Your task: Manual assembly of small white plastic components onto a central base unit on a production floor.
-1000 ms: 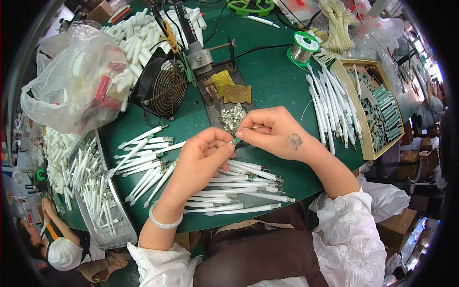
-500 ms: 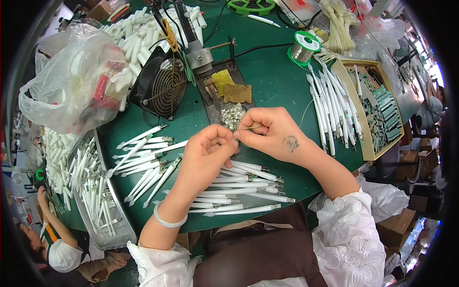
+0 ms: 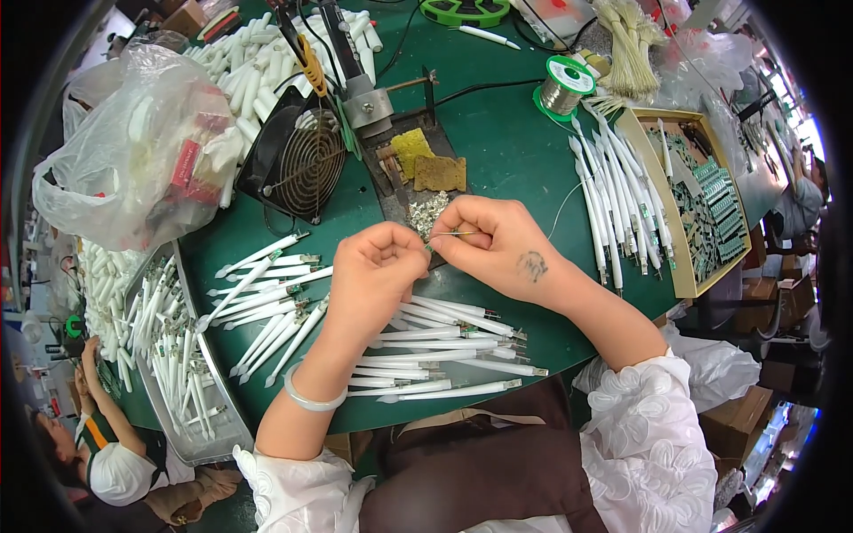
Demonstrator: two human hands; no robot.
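Observation:
My left hand (image 3: pixel 378 271), a pale bangle on its wrist, is closed in a pinch; whatever it grips is hidden by its fingers. Its fingertips meet those of my right hand (image 3: pixel 493 244), which pinches a thin yellowish wire (image 3: pixel 459 234). A speck of green shows where the fingertips meet, too small to name. Just beyond them lies a heap of small silvery metal pieces (image 3: pixel 428 213) on a dark stand. White candle-shaped sticks (image 3: pixel 418 345) with small circuit ends lie in rows below my hands, and more sticks (image 3: pixel 275 338) lie left of my left wrist.
A black fan (image 3: pixel 306 164), a clamp arm (image 3: pixel 366 107) and yellow sponges (image 3: pixel 440 173) stand beyond my hands. At right are a solder spool (image 3: pixel 566 87), more white sticks (image 3: pixel 613 195) and a box of circuit boards (image 3: pixel 689 275). A metal tray (image 3: pixel 233 440) and plastic bag (image 3: pixel 98 191) sit left.
Both my hands have shifted slightly left, fingertips still together. At far left, another person's hands and arm have moved a little.

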